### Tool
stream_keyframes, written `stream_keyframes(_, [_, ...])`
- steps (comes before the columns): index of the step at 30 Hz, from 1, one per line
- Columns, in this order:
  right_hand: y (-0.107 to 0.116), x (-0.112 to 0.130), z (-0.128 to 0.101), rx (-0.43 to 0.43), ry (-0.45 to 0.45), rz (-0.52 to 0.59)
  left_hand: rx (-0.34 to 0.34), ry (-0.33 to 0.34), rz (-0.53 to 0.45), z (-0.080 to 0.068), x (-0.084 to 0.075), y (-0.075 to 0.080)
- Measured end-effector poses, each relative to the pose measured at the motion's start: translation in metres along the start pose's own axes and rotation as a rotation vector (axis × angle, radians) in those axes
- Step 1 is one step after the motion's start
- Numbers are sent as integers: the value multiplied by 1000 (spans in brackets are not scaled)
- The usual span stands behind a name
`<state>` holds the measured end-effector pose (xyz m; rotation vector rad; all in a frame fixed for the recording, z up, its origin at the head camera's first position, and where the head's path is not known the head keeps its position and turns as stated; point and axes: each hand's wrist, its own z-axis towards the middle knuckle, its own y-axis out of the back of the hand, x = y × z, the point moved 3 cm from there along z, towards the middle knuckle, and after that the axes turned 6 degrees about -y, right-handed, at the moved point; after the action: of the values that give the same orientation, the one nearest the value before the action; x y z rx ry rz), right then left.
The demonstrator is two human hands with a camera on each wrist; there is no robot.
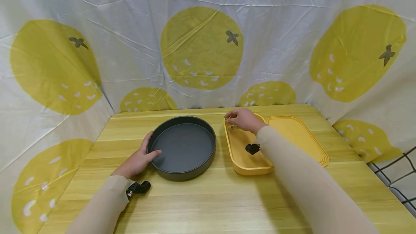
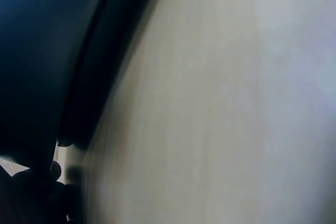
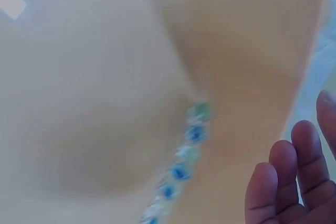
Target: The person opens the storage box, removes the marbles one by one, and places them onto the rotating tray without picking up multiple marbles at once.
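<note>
My left hand (image 1: 138, 161) holds the near-left rim of a round dark grey pan (image 1: 183, 147), thumb inside and fingers along the outer wall. In the left wrist view the dark side of the pan fills the upper left. My right hand (image 1: 245, 119) is over the far end of a yellow rectangular container (image 1: 242, 170), its fingertips pinching a string of beads (image 1: 232, 128). The right wrist view shows the blue, green and clear beads (image 3: 181, 171) running down from the container's inner corner; the pinched part lies outside that view.
A flat yellow lid (image 1: 292, 129) with a grooved rim lies to the right of the container, partly behind my right sleeve. The wooden table (image 1: 201, 205) ends at a lemon-print curtain (image 1: 201, 46). A black wire grid (image 1: 398, 176) stands at the right edge.
</note>
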<state>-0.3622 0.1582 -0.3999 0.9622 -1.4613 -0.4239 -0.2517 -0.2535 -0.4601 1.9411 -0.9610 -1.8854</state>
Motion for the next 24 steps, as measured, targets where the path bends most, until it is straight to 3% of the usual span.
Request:
stream_keyframes(8, [-1, 41, -5, 18, 38, 74, -1, 4, 5, 0, -1, -1])
stream_keyframes(24, [-40, 110, -5, 72, 174, 46, -3, 6, 21, -2, -2, 0])
